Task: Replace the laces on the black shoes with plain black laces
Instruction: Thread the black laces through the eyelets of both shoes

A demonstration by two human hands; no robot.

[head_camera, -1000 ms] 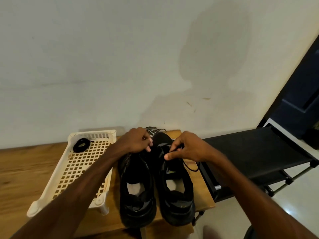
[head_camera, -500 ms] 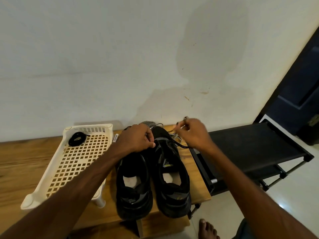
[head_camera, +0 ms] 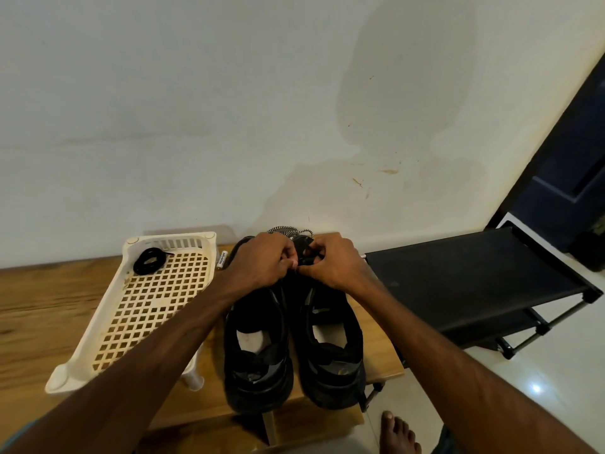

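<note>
Two black shoes sit side by side on the wooden desk (head_camera: 42, 309), heels toward the person, toes toward the wall: left shoe (head_camera: 258, 348), right shoe (head_camera: 330, 342). They touch along their inner sides.

Both hands meet over the far front part of the right shoe. Left hand (head_camera: 262, 260) reaches across the left shoe's toe end with its fingers (head_camera: 289, 257) curled. Right hand (head_camera: 337, 263) faces it, fingers (head_camera: 316, 261) curled too. The fingertips of both pinch a thin black lace (head_camera: 308, 256) at the eyelet area. The grip is small and partly hidden, so I cannot tell which eyelet.

Striped black-and-white laces (head_camera: 288, 230) lie bunched just past the hands, at the desk's far edge by the wall.

Left of the shoes stands a white lattice tray (head_camera: 98, 326) on short legs. A second plain black lace, coiled (head_camera: 150, 261), lies in its far corner. A small white labelled item (head_camera: 222, 259) lies between the tray and the left shoe; the text is too small to read.

Right of the desk is a black rack shelf (head_camera: 474, 280), lower than the desk top. A bare foot (head_camera: 397, 430) is on the pale floor near the desk's near right corner.
</note>
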